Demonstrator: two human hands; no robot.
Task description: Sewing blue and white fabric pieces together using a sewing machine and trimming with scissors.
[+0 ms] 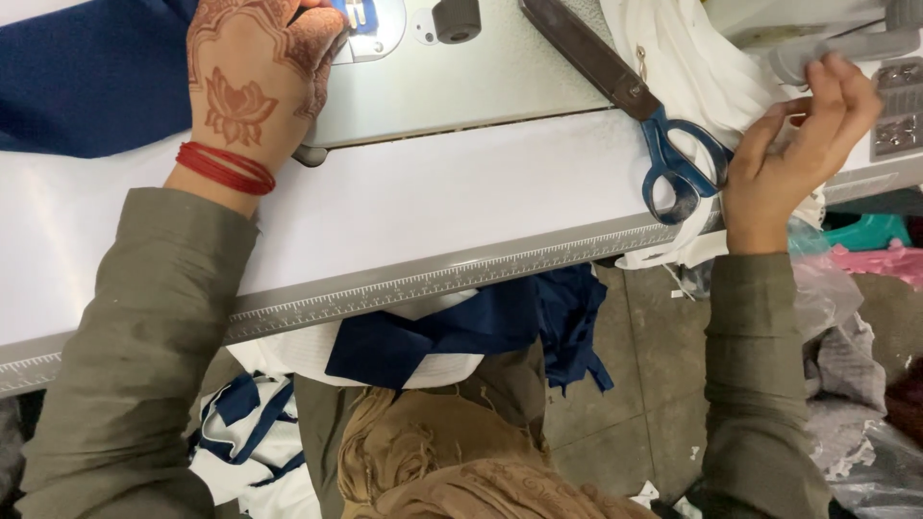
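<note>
Broad white table (404,202) across the scene, one only, edged near by a single grey ruler strip (433,284). At far left on it, one spread of navy cloth (87,77): judged soft, light and limp, prone to sliding on the smooth top, best held flat under a palm or pinched at an edge close to the stitching point. Far centre, one pale sewing machine bed (481,77). Far right, one bunched heap of white cloth (673,58), likewise limp, spilling over the table's edge. Below the near edge, a tangle of navy and white pieces (433,336) on the lap; exact number not countable. One pair of blue-handled scissors (663,144), lying right of centre, blades pointing far-left, handles against the white heap; stiff, heavy for its size. Two hands: left hand (252,82) laid flat on the navy cloth's right edge, fingers together, tips bent down beside the presser foot (358,14); right hand (798,144) at the white heap, fingers loosely curled, thumb apart, nothing clamped between. One band of red threads (223,165) round the left wrist.
</note>
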